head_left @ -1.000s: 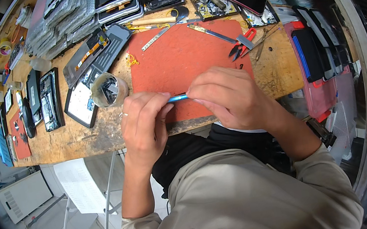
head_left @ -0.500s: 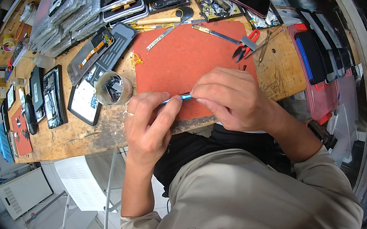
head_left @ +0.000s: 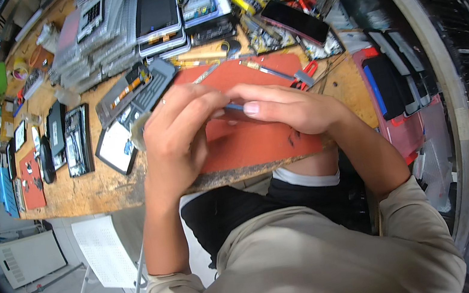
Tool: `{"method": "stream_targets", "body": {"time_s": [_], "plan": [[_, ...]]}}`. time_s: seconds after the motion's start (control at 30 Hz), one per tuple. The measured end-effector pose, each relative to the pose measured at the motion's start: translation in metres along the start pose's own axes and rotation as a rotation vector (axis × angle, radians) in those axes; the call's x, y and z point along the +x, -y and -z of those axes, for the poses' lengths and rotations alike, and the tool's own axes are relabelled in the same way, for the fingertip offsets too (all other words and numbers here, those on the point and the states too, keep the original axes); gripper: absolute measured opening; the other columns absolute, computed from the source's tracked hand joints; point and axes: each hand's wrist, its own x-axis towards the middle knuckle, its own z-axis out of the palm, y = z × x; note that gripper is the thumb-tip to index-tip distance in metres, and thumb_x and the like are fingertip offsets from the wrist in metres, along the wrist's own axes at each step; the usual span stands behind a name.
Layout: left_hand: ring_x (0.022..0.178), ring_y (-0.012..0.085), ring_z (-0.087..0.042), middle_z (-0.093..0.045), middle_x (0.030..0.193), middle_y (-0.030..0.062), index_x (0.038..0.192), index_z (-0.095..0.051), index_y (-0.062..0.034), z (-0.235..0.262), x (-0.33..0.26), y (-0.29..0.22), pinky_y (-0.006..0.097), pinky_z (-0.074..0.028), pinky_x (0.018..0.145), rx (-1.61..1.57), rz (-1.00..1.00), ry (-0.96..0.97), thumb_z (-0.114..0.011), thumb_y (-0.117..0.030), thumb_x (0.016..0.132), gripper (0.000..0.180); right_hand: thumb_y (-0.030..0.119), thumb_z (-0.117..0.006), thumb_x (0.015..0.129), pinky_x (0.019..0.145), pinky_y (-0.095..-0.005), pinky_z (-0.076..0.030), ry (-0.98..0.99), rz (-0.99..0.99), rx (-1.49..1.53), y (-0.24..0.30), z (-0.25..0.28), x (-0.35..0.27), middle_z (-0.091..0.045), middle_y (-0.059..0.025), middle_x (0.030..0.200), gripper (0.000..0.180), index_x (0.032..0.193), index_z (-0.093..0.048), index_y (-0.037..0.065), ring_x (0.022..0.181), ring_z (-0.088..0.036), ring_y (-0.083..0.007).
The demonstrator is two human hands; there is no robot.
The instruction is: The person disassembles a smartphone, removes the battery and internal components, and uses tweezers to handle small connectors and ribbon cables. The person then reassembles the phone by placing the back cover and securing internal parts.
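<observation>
Over the red mat point(head_left: 247, 147), a slim blue-edged flat thing point(head_left: 234, 107), seen almost edge-on, is held between my two hands. My left hand point(head_left: 180, 127) curls its fingers around its left end, and my right hand point(head_left: 292, 107) pinches the right end, thumb along the near side. Most of the thing is hidden by my fingers, so its kind is unclear. A cup point(head_left: 139, 131) stands just left of my left hand, partly covered by it. Beyond my right hand lie red-handled cutters point(head_left: 305, 78) and a thin metal tool point(head_left: 272, 72) on the mat's far part.
At the back are stacked bubble-wrapped packs point(head_left: 93, 52) and tablets point(head_left: 156, 9). A black phone point(head_left: 295, 22) rests on parts at the back right. Opened devices point(head_left: 78, 139) lie on the left of the wooden bench point(head_left: 108, 192). Phone covers point(head_left: 386, 84) sit at the right edge.
Both hands have moved farther from my body with the blue-edged thing, and my right hand has flattened over it. The view has shifted, too.
</observation>
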Motion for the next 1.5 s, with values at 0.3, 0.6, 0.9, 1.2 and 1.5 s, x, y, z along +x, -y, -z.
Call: {"method": "stream_targets", "body": {"time_s": [0.3, 0.6, 0.9, 1.2, 1.5], "plan": [[0.086, 0.0305, -0.071, -0.069, 0.095, 0.012, 0.101, -0.072, -0.0009, 0.005, 0.1, 0.023, 0.039, -0.058, 0.075, 0.017, -0.12, -0.026, -0.071, 0.014, 0.081, 0.024, 0.046, -0.046, 0.111, 0.1, -0.0369, -0.053, 0.0, 0.067, 0.425, 0.0, 0.06, 0.047, -0.061, -0.0178, 0.144, 0.074, 0.168, -0.032, 0.0, 0.113, -0.067, -0.0214], [0.098, 0.0118, -0.066, -0.072, 0.107, 0.0055, 0.122, -0.073, 0.0037, -0.039, 0.077, 0.043, 0.026, -0.052, 0.09, -0.236, 0.405, -0.121, -0.063, -0.003, 0.109, 0.017, 0.052, -0.035, 0.113, 0.082, -0.0328, -0.059, 0.011, -0.009, 0.808, -0.05, 0.029, 0.039, -0.071, -0.0155, 0.121, 0.067, 0.153, -0.049, 0.0, 0.095, -0.072, -0.019], [0.1, 0.0139, -0.067, -0.073, 0.11, 0.0084, 0.116, -0.072, 0.0044, -0.042, 0.066, 0.05, 0.028, -0.053, 0.092, -0.379, 0.404, -0.163, -0.065, -0.006, 0.109, 0.015, 0.057, -0.037, 0.11, 0.083, -0.0304, -0.052, -0.029, 0.02, 0.738, -0.047, 0.02, 0.041, -0.065, -0.0092, 0.115, 0.074, 0.159, -0.044, 0.002, 0.096, -0.063, -0.0136], [0.087, 0.0146, -0.066, -0.072, 0.097, 0.0068, 0.109, -0.075, 0.0005, -0.048, 0.066, 0.048, 0.028, -0.052, 0.08, -0.275, 0.309, -0.246, -0.066, 0.003, 0.101, 0.012, 0.053, -0.04, 0.11, 0.084, -0.0311, -0.051, -0.034, 0.091, 0.679, -0.043, 0.019, 0.038, -0.064, -0.0083, 0.114, 0.069, 0.152, -0.049, 0.001, 0.095, -0.062, -0.0133], [0.091, 0.0146, -0.066, -0.073, 0.102, 0.0078, 0.112, -0.075, 0.0022, -0.047, 0.066, 0.047, 0.028, -0.052, 0.085, -0.313, 0.35, -0.232, -0.065, 0.004, 0.102, 0.014, 0.051, -0.038, 0.109, 0.083, -0.0318, -0.056, -0.055, 0.08, 0.692, -0.043, 0.019, 0.037, -0.066, -0.009, 0.113, 0.065, 0.146, -0.053, 0.0, 0.098, -0.067, -0.0151]]}}
